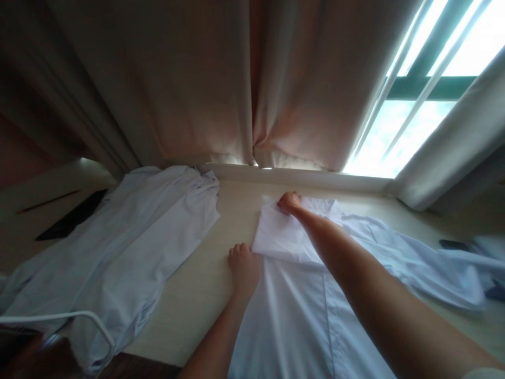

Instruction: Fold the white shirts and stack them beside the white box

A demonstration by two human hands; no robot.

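Nearest to the camera, at the lower right, is the person's right forearm (379,300), which crosses over the shirt and hides a part of it. From the left, a thin stick (49,201) and a dark flat object (73,218) lie beside a white garment (150,221), spread with wrinkles. A white curved bar (92,316) stands before its lower end. Bare pale surface (197,284) separates this garment from the white shirt (292,316), which lies in the middle, its upper part folded over. The left hand (243,266) touches the left edge of the fold with bent fingers; the right hand (290,201) has fingers curled onto its upper part. Whether either hand pinches the cloth, I cannot tell. Behind hang curtains (197,79), partly covering a bright window (414,126). Further right lies a small dark object (453,245), blurred.
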